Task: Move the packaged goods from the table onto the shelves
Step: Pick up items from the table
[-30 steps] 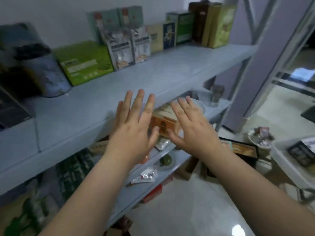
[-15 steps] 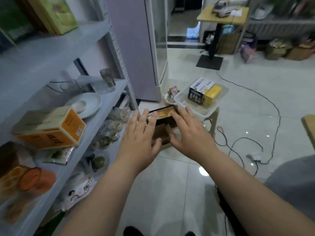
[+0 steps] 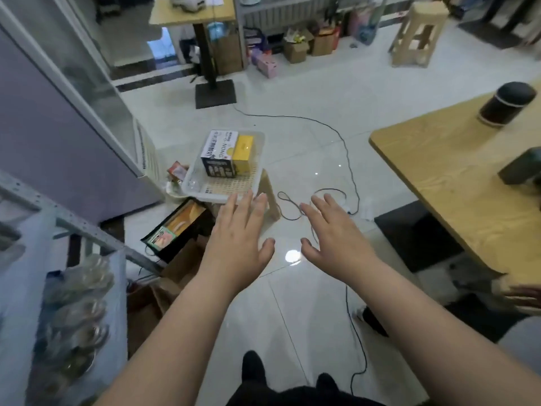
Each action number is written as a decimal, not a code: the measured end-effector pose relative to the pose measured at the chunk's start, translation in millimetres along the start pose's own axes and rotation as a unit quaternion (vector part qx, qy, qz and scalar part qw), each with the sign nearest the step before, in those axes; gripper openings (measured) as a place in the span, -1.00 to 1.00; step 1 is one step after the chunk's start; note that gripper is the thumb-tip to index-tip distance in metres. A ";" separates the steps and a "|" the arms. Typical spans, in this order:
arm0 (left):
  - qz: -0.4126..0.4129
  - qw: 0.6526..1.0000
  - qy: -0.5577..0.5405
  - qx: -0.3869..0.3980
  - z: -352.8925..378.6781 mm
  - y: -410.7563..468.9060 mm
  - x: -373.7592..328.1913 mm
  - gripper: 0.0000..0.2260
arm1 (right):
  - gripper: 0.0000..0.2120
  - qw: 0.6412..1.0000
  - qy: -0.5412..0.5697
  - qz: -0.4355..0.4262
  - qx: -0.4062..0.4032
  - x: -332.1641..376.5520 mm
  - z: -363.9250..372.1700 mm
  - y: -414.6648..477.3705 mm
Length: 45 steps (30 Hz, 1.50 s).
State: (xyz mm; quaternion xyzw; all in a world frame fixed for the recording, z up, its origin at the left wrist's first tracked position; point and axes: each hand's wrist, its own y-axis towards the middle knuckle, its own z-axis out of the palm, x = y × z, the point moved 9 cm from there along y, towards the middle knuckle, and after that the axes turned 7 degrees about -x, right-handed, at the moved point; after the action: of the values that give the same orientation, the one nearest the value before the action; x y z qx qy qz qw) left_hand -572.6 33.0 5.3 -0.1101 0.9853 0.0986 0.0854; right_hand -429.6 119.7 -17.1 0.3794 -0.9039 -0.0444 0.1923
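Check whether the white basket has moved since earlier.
No. The white basket still sits on the stool beside the purple cabinet; only the view turned.

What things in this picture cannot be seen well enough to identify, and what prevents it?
All in the head view:
- Goods on the shelf, lower left: motion blur; kind unclear.
- Dark green package on the wooden table: cut by the right edge.
- Stool under the white basket: mostly hidden by the basket; one leg shows.
- Yellow box in the basket: print too small.
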 end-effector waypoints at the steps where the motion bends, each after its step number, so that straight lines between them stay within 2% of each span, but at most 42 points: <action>1: 0.029 1.000 -0.008 0.006 6.1 12.6 -9.8 -0.31 | -0.36 1.000 -0.009 0.026 0.001 -13.8 -3.3 -3.5; 6: 0.153 0.985 -0.068 0.046 37.2 63.3 -73.7 -0.32 | -0.36 0.985 -0.056 0.161 -0.026 -77.8 -30.6 -31.1; 12: 0.297 0.945 -0.091 0.103 73.7 79.5 -174.9 -0.31 | -0.33 0.944 -0.071 0.320 -0.051 -142.4 -63.2 -106.2; 19: 0.407 0.902 -0.079 0.124 111.5 90.7 -304.8 -0.33 | -0.38 0.902 -0.076 0.421 -0.064 -237.7 -99.0 -189.0; 29: 0.468 0.871 -0.083 0.125 152.7 129.5 -482.2 -0.33 | -0.40 0.882 -0.042 0.462 -0.077 -378.0 -143.8 -248.5; 32: 0.468 0.865 -0.104 0.152 171.9 135.7 -516.6 -0.33 | -0.40 0.870 -0.025 0.486 -0.082 -410.2 -145.7 -261.3; 36: 0.470 0.851 -0.098 0.212 211.6 151.6 -540.8 -0.32 | -0.40 0.849 0.013 0.522 -0.083 -450.5 -136.6 -267.3; 41: 0.455 0.853 -0.099 0.237 262.1 201.0 -568.2 -0.23 | -0.39 0.815 0.050 0.573 -0.076 -504.7 -120.0 -264.0; 45: 0.449 0.847 -0.092 0.271 301.2 248.0 -615.4 -0.29 | -0.34 0.774 0.079 0.624 -0.078 -549.6 -118.9 -263.8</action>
State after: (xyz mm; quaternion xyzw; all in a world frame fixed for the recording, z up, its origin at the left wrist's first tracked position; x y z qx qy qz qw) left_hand 5.1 457.5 -125.2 0.3811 0.9025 -0.1351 0.1482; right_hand 142.9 327.1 -139.8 -0.2821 -0.9174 0.0447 0.2772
